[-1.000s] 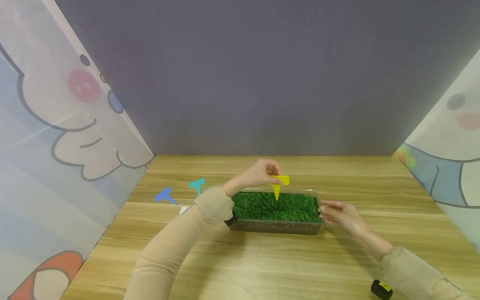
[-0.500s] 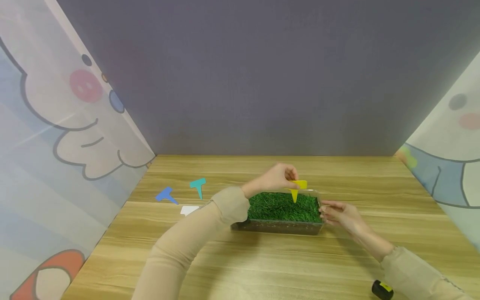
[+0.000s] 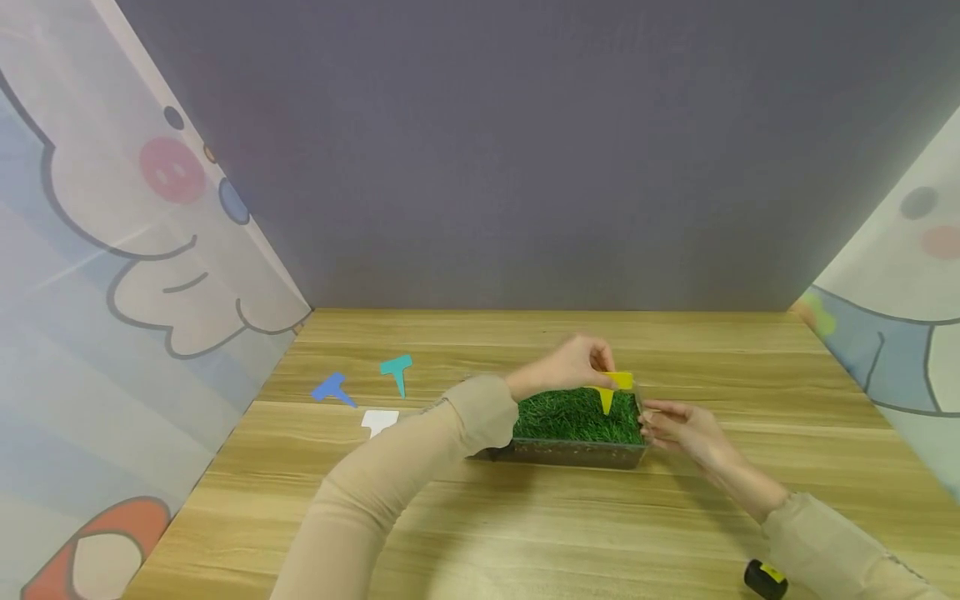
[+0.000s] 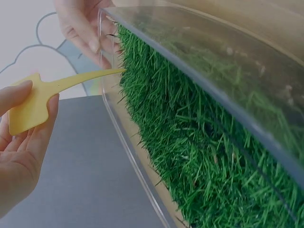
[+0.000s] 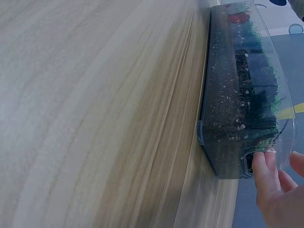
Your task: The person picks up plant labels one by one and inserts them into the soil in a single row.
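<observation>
My left hand (image 3: 573, 362) pinches the head of a yellow T-shaped plant label (image 4: 28, 102) between thumb and fingers. The label's pointed stem is directed down, its tip right at the green grass (image 4: 190, 128) near the right end of a clear plastic planter box (image 3: 558, 452). At that end of the box, my right hand (image 3: 686, 429) holds the wall, two fingertips at a moulded handle (image 5: 243, 164) and the thumb near the rim. Dark soil with pale grains shows through the box's side. My left sleeve hides the box's left end in the head view.
Left of the box lie a blue label (image 3: 330, 387), a teal label (image 3: 397, 371) and a white label (image 3: 380, 419) on the wooden table (image 3: 480, 533). A small black object with a yellow patch (image 3: 765, 577) is at the front right. A grey panel (image 3: 555, 167) rises behind.
My left hand has carried the yellow label rightward along the box and lowered it toward the grass. The white label shows more fully now. My right hand has kept its place.
</observation>
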Demonstrator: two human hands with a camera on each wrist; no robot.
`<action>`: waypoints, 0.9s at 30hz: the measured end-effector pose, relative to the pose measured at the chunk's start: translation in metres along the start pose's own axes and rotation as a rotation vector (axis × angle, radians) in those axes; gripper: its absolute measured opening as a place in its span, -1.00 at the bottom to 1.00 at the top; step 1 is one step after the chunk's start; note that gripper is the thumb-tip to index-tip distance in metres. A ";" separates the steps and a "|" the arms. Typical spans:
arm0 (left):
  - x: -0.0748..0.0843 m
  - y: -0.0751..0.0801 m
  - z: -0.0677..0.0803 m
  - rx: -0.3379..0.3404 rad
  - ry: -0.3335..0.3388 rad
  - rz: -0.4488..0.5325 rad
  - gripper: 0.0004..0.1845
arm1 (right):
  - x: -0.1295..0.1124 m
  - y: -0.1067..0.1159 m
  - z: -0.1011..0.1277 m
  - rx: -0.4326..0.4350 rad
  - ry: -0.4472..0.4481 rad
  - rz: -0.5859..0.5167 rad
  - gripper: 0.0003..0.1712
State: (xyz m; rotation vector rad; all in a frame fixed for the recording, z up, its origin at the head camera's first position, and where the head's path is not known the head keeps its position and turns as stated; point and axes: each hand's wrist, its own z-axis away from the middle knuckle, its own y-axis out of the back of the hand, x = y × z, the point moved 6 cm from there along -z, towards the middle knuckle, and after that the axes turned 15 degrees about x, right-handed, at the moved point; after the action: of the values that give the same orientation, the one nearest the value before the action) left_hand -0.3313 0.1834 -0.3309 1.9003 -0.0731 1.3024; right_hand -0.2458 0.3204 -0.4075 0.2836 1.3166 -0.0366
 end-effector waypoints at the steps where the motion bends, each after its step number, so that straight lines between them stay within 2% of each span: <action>1: 0.000 -0.001 0.000 -0.001 0.003 -0.005 -0.88 | 0.000 0.000 0.000 0.000 0.001 -0.001 -0.36; 9: -0.002 -0.009 -0.001 0.001 -0.006 -0.023 -0.88 | 0.001 0.000 0.000 0.005 -0.005 0.015 -0.34; 17: -0.006 -0.018 -0.002 0.010 0.015 -0.062 -0.87 | 0.001 0.000 0.000 0.003 -0.008 -0.013 -0.35; 24: -0.007 -0.020 -0.002 0.021 0.020 -0.076 -0.88 | 0.001 0.000 0.000 0.006 -0.001 -0.016 -0.35; 27: -0.009 -0.021 -0.002 0.018 0.018 -0.118 -0.88 | 0.001 0.000 0.000 0.008 0.004 -0.011 -0.36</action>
State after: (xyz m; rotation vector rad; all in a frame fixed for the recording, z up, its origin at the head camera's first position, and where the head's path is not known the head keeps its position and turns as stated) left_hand -0.3274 0.1956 -0.3499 1.8791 0.0593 1.2437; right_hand -0.2457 0.3206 -0.4085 0.2834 1.3226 -0.0508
